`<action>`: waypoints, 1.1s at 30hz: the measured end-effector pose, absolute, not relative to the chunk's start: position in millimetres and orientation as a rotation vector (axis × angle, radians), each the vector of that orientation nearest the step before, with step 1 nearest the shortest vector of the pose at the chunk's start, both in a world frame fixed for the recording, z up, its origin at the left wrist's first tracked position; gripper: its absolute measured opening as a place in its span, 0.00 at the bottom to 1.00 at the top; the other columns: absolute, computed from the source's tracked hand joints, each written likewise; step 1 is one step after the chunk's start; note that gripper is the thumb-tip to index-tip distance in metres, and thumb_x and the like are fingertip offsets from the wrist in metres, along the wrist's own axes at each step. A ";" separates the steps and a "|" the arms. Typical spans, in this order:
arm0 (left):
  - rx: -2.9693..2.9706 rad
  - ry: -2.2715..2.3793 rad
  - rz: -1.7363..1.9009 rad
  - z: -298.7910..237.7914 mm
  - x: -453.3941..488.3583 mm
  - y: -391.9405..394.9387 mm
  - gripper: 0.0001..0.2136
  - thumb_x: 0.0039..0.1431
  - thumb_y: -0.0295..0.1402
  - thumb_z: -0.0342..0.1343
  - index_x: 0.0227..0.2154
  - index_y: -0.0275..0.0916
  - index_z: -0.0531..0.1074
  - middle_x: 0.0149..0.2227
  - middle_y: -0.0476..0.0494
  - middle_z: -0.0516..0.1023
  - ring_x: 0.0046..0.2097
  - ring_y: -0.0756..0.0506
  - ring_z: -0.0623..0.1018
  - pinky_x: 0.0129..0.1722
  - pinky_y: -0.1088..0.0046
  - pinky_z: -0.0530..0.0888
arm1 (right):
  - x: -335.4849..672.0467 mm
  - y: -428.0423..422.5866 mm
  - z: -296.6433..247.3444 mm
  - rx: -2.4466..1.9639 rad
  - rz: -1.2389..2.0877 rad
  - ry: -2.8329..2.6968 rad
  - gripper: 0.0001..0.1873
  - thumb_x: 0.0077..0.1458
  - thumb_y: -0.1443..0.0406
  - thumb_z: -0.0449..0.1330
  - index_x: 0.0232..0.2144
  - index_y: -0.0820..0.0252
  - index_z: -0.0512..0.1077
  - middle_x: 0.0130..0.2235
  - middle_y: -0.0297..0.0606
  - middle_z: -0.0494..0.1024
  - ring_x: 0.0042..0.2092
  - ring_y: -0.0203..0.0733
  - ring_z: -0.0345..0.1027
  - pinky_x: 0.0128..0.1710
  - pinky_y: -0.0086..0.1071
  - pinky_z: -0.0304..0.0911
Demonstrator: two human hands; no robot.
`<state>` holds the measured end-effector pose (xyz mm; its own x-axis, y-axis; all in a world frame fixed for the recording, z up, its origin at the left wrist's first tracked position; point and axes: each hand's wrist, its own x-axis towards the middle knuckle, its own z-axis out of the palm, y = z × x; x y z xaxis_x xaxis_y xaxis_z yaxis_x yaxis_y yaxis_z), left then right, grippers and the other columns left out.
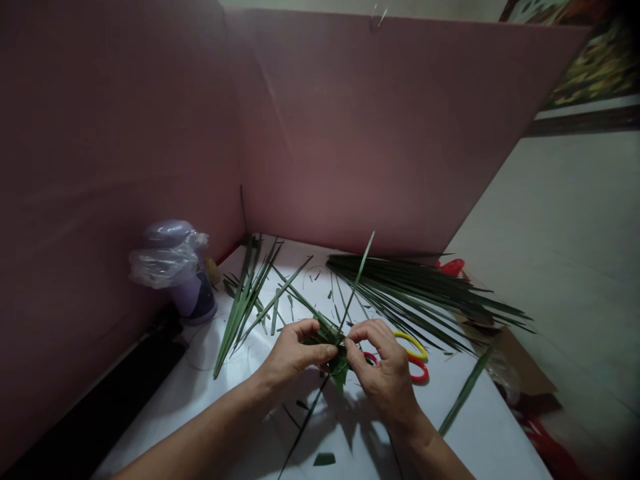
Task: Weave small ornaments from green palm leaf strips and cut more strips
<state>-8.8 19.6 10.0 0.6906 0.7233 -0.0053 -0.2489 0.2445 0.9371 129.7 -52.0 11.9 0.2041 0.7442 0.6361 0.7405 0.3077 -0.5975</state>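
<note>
- The leaf piece (339,369), a bunch of folded green strips, was located between the two hands, above the bench (493,430).
- The left grip (295,348) was narrow and held the leaf piece from its left side, with the thumb across the near face and the fingers behind.
- The right grip (383,363) was narrow, thumb and forefinger pinched together at the right edge of the leaf piece; the exact strip between these tips could not be told.
- A long stalk (359,279) rose from the leaf piece between the two grips and leaned to the right at its top.
- A broad green tip of the leaf piece hung below the fingertips, pointing down.
- The scissors (426,371), with yellow and red handles, lay on the bench just beside the right grip, partly hidden by it.
- A leaf bundle (400,283) lay beyond the right grip, its strips fanned toward the right.
- Loose strips (235,317) lay beyond the left grip, near the purple cup (187,297).
- A cut scrap (325,459) lay on the near part of the bench, apart from both grips.
</note>
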 end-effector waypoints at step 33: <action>0.834 0.407 0.622 13.9 -9.7 18.9 0.07 0.43 0.28 0.61 0.27 0.31 0.72 0.23 0.47 0.70 0.23 0.55 0.68 0.23 0.80 0.64 | 135.1 -43.0 2.1 -1.175 0.971 -0.944 0.10 0.47 0.59 0.61 0.26 0.60 0.73 0.26 0.35 0.73 0.29 0.39 0.65 0.31 0.31 0.61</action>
<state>-9.7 18.9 13.9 0.7514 0.6530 -0.0945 -0.3473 0.5132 0.7848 135.1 -43.0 2.1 0.3037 0.9494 0.0802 -0.1071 0.1177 -0.9873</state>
